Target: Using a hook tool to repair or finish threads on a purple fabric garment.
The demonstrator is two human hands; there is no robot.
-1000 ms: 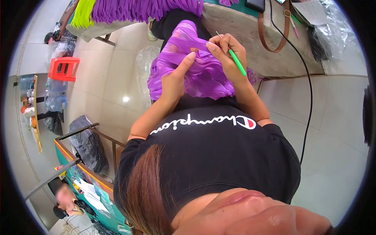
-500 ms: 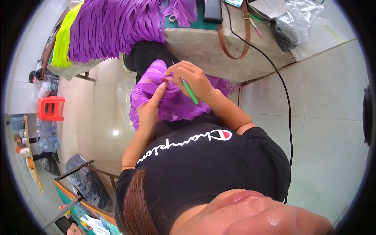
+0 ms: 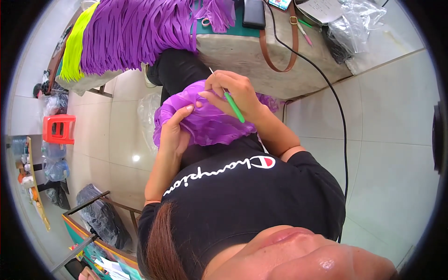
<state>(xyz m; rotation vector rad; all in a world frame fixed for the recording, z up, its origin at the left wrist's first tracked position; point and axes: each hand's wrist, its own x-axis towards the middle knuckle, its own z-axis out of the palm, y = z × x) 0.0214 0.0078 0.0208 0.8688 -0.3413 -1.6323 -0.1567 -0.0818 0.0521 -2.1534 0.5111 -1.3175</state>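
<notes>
Thin, ruffled purple fabric (image 3: 210, 123) lies bunched over my lap. My left hand (image 3: 175, 130) is closed on its left side, thumb on top and the other fingers mostly beneath the folds. Above the fabric's upper right part, my right hand (image 3: 239, 95) grips a slim tool with a green handle (image 3: 234, 107) and a thin metal shaft. The handle slants down below the fingers, and the shaft points up past the knuckles. Whether its tip is hooked or pointed is too small to tell. The shaft's tip stands clear of the fabric.
Purple fringed strips (image 3: 135, 37) and yellow-green fringe (image 3: 74, 49) hang over the table ahead. A black case (image 3: 253, 14), a brown strap (image 3: 263, 51) and clear plastic (image 3: 357, 23) lie to their right. A black cable (image 3: 322, 77) runs down my right side. A red stool (image 3: 59, 129) stands left.
My right hand has shifted right with the green-handled tool, away from my left thumb. The left hand has dropped slightly, and the purple fabric between the hands is bunched differently.
</notes>
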